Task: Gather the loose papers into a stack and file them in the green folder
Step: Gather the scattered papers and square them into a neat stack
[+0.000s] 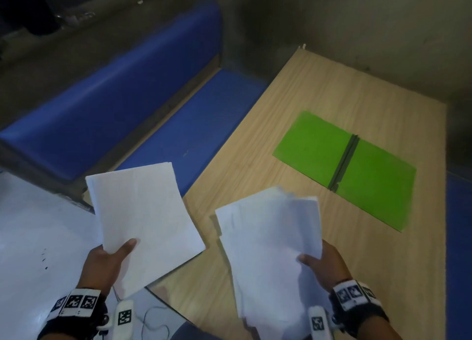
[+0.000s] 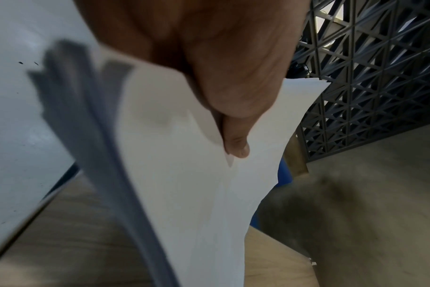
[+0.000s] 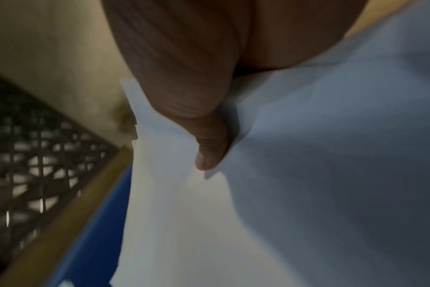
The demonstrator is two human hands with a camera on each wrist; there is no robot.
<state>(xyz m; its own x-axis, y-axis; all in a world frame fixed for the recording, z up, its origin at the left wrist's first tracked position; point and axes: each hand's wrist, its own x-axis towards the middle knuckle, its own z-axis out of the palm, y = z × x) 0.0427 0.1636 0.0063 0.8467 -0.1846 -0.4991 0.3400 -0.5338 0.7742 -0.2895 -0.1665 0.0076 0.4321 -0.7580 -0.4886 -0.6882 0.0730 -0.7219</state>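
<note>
The green folder [image 1: 352, 166] lies open and flat on the wooden table [image 1: 293, 104], far right of centre. My left hand [image 1: 112, 258] holds a neat bundle of white papers [image 1: 143, 212] by its near edge, thumb on top, above the table's left edge. My right hand [image 1: 321, 260] grips a looser, uneven bundle of white papers [image 1: 270, 242], thumb on top, over the table in front of the folder. In the left wrist view the thumb [image 2: 236, 143] presses on the sheets [image 2: 184, 194]. In the right wrist view the thumb [image 3: 209, 153] pinches the sheets [image 3: 307, 174].
A blue padded bench [image 1: 115, 104] runs left of the table. A white surface [image 1: 33, 237] with a thin cable lies at the near left. A dark lattice screen [image 2: 368, 87] stands beyond the table. Bare wood surrounds the folder.
</note>
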